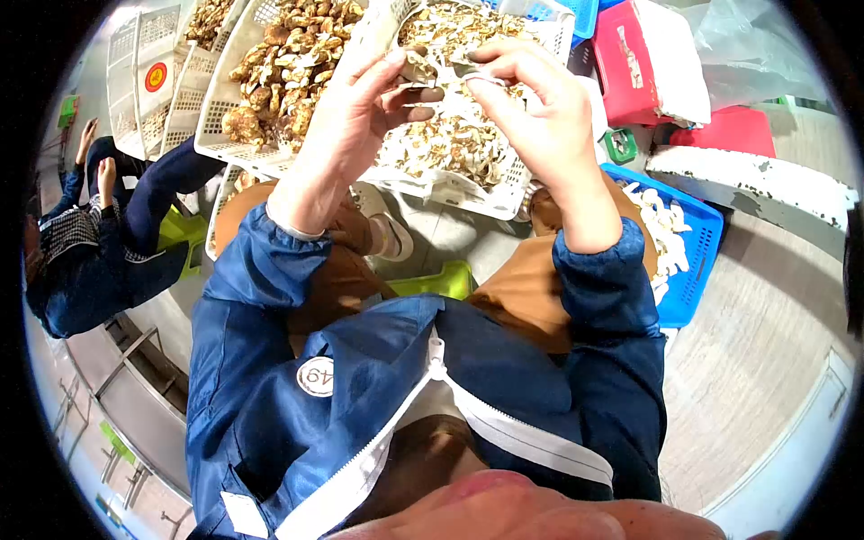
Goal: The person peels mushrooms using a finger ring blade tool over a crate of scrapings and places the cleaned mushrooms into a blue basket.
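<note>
My left hand (353,126) is raised over a white crate (450,191) of thin trimmings that look like mushroom peelings (441,144). Pinched in its fingertips is a brownish piece of mushroom (418,67). Close by on the right, my right hand (544,108) is closed, thumb against forefinger. Something small and pale shows at its fingertips, too small to identify. The two hands are a short gap apart. Dark stains mark the fingers of my left hand.
Left of my hands, a white crate (205,121) holds whole brown mushrooms (292,67). A blue basket (700,270) of pale pieces stands by my right knee. Red containers (625,67) are behind it. A co-worker (99,243) sits at far left. A green stool (441,281) shows between my legs.
</note>
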Tool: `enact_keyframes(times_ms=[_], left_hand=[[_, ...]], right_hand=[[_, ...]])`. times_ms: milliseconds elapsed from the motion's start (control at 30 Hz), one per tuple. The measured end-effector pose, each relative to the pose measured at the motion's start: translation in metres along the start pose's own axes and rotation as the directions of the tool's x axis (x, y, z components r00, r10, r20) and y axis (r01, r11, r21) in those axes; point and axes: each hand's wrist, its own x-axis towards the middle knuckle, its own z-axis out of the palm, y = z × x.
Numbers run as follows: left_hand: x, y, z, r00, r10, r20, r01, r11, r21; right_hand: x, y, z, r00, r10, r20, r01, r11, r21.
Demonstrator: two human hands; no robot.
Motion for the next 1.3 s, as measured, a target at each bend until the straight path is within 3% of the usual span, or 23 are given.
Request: enact_keyframes(times_ms=[67, 233, 367, 500, 867, 967, 1067, 1200, 1233, 1300], left_hand=[[-0.001, 0.000, 0.003, 0.998, 0.023, -0.054, -0.022, 1.000, 0.012], [-0.002, -0.004, 0.003, 0.999, -0.017, -0.046, 0.017, 1.000, 0.008], [-0.005, -0.008, 0.009, 0.998, 0.009, -0.062, -0.004, 0.997, 0.083], [-0.006, -0.006, 0.010, 0.999, 0.044, -0.002, -0.043, 0.983, 0.176], [-0.008, -0.002, 0.018, 0.987, 0.158, 0.003, -0.152, 0.946, 0.285], [-0.009, -0.001, 0.019, 0.987, 0.158, 0.041, -0.163, 0.958, 0.235], [-0.007, -0.001, 0.008, 0.985, 0.156, 0.075, -0.170, 0.957, 0.234], [-0.008, 0.003, 0.011, 0.980, 0.192, 0.055, -0.199, 0.925, 0.323], [-0.008, 0.003, 0.012, 0.974, 0.219, 0.050, -0.223, 0.911, 0.348], [-0.010, 0.005, 0.014, 0.968, 0.244, 0.063, -0.250, 0.890, 0.380]], right_hand=[[0.000, -0.002, 0.009, 0.995, -0.097, 0.002, 0.097, 0.995, -0.030], [-0.002, -0.007, 0.020, 0.994, -0.107, -0.016, 0.105, 0.990, -0.099], [-0.004, -0.002, 0.020, 0.995, -0.083, -0.050, 0.082, 0.996, -0.032], [-0.005, -0.013, 0.015, 0.996, 0.075, -0.051, -0.076, 0.997, -0.005], [-0.007, -0.004, 0.012, 0.973, 0.225, -0.056, -0.207, 0.951, 0.230], [-0.008, -0.004, 0.013, 0.931, 0.364, 0.009, -0.328, 0.829, 0.453], [-0.007, -0.001, 0.012, 0.904, 0.414, 0.109, -0.402, 0.735, 0.547], [-0.006, -0.008, 0.016, 0.956, 0.292, 0.019, -0.274, 0.871, 0.408], [-0.007, -0.009, 0.014, 0.928, 0.366, 0.066, -0.360, 0.841, 0.405], [-0.007, -0.006, 0.013, 0.931, 0.356, 0.081, -0.356, 0.835, 0.421]])
